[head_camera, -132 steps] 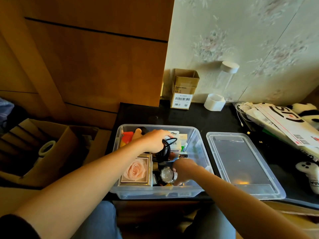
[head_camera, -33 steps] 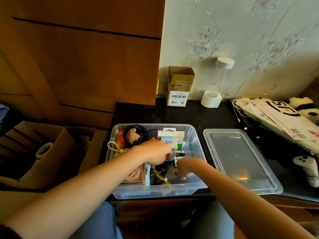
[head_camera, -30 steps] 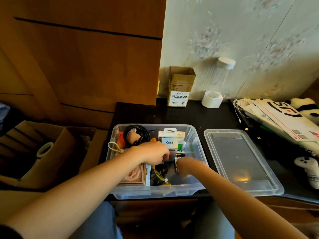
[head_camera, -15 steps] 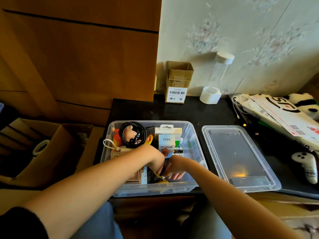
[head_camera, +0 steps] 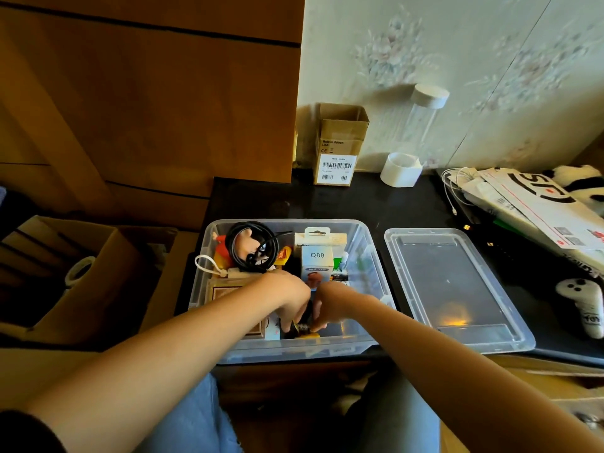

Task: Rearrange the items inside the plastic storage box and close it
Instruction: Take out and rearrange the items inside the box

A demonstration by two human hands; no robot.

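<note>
The clear plastic storage box stands open at the black table's front edge. Its clear lid lies flat just to its right. My left hand and my right hand both reach down into the near middle of the box. Their fingertips meet on a small black-and-yellow item. A coiled black cable lies at the far left of the box on a red and beige toy. A white Q88 mini fan carton stands at the far middle. My left arm covers most of a framed rose box.
At the back wall stand a small cardboard carton, a white roll and a clear tube with a white cap. Mailers and a white cable lie at the right, with a white controller. An open cardboard box sits left of the table.
The black cable, earlier in my left hand, now lies at the box's far left. Both hands have dropped from the box's middle to its near front and closed on the small item.
</note>
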